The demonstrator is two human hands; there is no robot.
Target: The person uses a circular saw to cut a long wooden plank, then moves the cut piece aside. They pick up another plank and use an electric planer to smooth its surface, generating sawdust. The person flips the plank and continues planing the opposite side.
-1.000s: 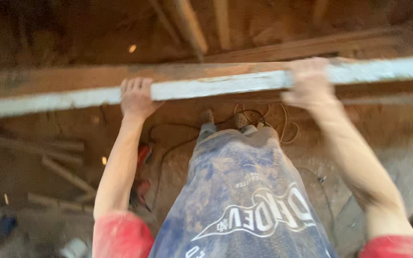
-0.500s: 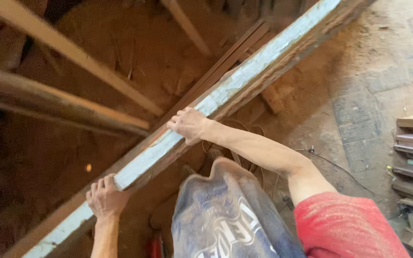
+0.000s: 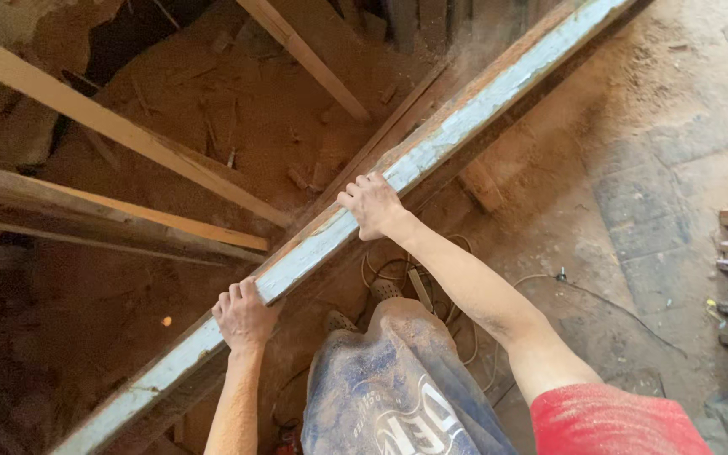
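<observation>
Above a sawdust floor (image 3: 238,126), left hand (image 3: 244,316) and right hand (image 3: 374,204) clamp a pale plank (image 3: 457,126) running diagonally, lower-left to upper-right.

Warm, orange-toned light fills the view, brightest to the right of the pale blue-painted plank (image 3: 431,147), where the dusty floor (image 3: 659,168) looks washed and flat. The painted face of the plank catches a soft sheen without harsh glare. Left of the plank the light falls off quickly: the sawdust heap (image 3: 212,118) turns dull and the far left corner sinks into near-black shadow. The right hand (image 3: 374,205) and left hand (image 3: 244,317) on the plank are fairly sharp, lit from above right. Detail softens toward the frame edges, and a faint haze of dust hangs above the plank's upper end
</observation>
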